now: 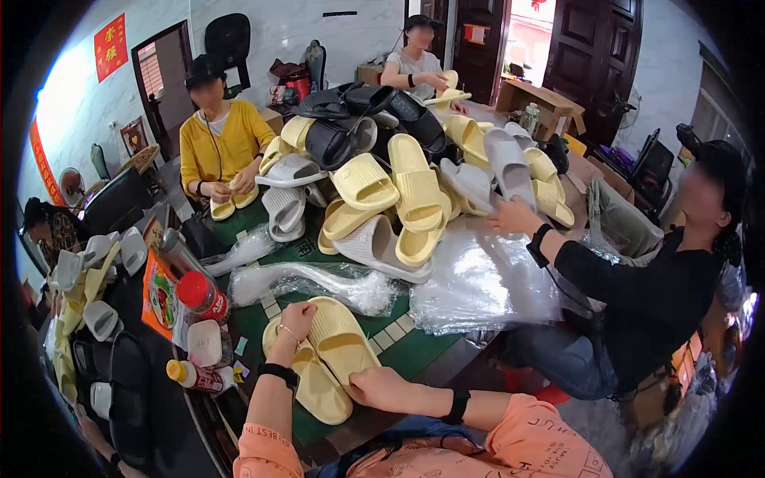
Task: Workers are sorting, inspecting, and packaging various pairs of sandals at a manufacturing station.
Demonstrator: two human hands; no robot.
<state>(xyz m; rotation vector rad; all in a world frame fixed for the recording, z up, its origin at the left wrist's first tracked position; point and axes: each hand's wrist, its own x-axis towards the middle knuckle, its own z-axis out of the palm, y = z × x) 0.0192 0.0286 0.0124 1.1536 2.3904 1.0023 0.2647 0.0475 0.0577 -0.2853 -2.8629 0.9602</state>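
Before me on the green table lies a pair of pale yellow slippers, soles down and side by side. My left hand [296, 321] is closed over the front of the left slipper [317, 389]; whatever its fingers hold is hidden. At the right slipper [341, 338], my right hand [379, 389] pinches the edge near the heel. Just beyond lie crumpled clear plastic bags [315, 285] and, to their right, a flat stack of clear bags [478, 275]. A large heap of yellow, grey and black slippers [417, 191] rises behind them.
A red-lidded jar [201, 295], a yellow-capped bottle [194, 374] and a white container [205, 342] stand at the left. More slippers [127, 382] lie farther left. Co-workers in yellow [223, 143], white and black [637, 279] sit around the table, handling slippers.
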